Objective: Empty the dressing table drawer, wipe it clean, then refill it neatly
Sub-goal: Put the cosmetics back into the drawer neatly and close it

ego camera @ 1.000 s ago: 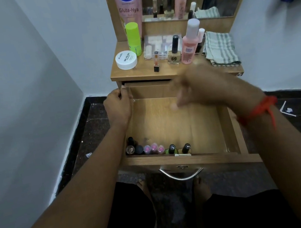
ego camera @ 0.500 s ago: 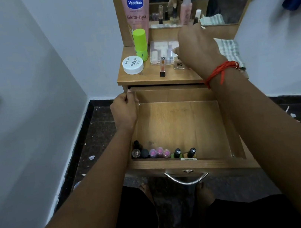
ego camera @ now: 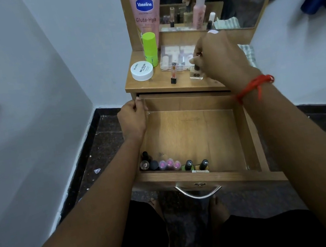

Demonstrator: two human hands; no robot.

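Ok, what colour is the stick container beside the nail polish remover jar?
Lime green stick container, clearest in the head view.

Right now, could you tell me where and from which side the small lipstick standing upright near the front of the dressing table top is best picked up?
Pinch the small upright lipstick around its clear upper half, coming from above. It is slim, stands vertical on its black base, and has free space on both sides between the white round jar and the square glass bottle under the right hand.

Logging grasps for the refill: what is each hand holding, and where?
Right hand pinches the black cap of the clear square bottle on the tabletop. Left hand grips the drawer's back-left corner.
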